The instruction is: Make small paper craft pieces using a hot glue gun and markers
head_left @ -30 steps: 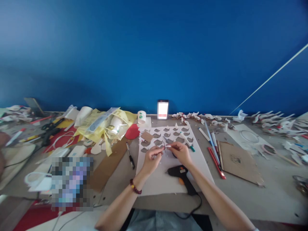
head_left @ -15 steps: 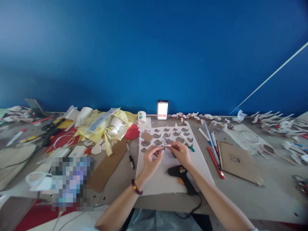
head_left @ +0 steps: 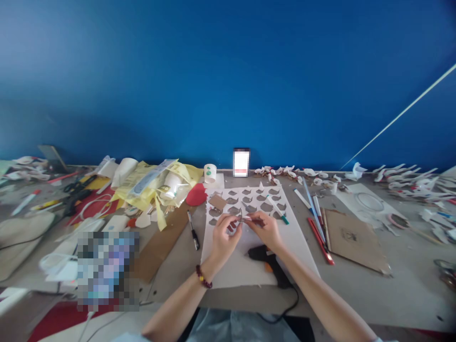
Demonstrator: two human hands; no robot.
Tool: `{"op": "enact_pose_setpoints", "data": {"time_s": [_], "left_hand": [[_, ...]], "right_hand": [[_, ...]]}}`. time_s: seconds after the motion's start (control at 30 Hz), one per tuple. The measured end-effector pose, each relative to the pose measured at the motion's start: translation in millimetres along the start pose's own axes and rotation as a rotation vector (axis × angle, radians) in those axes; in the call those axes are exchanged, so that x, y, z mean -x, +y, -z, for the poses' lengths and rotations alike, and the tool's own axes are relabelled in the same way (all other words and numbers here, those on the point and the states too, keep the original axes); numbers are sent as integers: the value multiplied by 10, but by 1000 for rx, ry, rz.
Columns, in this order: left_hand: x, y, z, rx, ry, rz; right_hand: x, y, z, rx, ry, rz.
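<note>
A deep blue wall [head_left: 228, 85] rises behind a cluttered gray worktable [head_left: 402, 294]. In front of the person lies a large white sheet [head_left: 231, 275], its upper part patterned with rows of gray, whale-like shapes. To its right is a brown cardboard panel [head_left: 356, 242]. On the sheet's lower right rests a black glue gun [head_left: 280, 274], its nozzle pointing left. Above the sheet, the left hand [head_left: 223, 236] pinches a thin dark strip [head_left: 241, 215] between thumb and fingers; the right hand [head_left: 267, 232] grips a small white piece [head_left: 247, 218] in its fingertips. The two pieces meet or nearly meet; contact is too small to tell. Beyond the right hand lies a teal-capped marker [head_left: 277, 209].
</note>
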State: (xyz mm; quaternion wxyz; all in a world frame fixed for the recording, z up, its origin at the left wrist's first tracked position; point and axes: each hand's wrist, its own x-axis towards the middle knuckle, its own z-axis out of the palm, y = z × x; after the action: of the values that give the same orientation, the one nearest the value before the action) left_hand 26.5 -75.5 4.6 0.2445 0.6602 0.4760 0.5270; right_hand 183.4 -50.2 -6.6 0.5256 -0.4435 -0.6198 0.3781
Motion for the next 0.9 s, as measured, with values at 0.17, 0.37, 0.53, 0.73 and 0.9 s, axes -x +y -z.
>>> {"op": "enact_pose_setpoints", "data": {"time_s": [0.17, 0.37, 0.53, 0.73, 0.9], "left_hand": [[-8, 37, 13, -55, 54, -63], [-15, 77, 20, -110, 102, -138], [-16, 81, 46, -142, 112, -181], [-8, 23, 64, -133, 74, -161], [-14, -18, 64, -99, 20, -145]], "right_hand": [[11, -27, -8, 0, -9, 40], [36, -53, -2, 32, -23, 84], [52, -71, 5, 55, -38, 98], [50, -103, 18, 74, -59, 100], [15, -88, 38, 63, -63, 90]]}}
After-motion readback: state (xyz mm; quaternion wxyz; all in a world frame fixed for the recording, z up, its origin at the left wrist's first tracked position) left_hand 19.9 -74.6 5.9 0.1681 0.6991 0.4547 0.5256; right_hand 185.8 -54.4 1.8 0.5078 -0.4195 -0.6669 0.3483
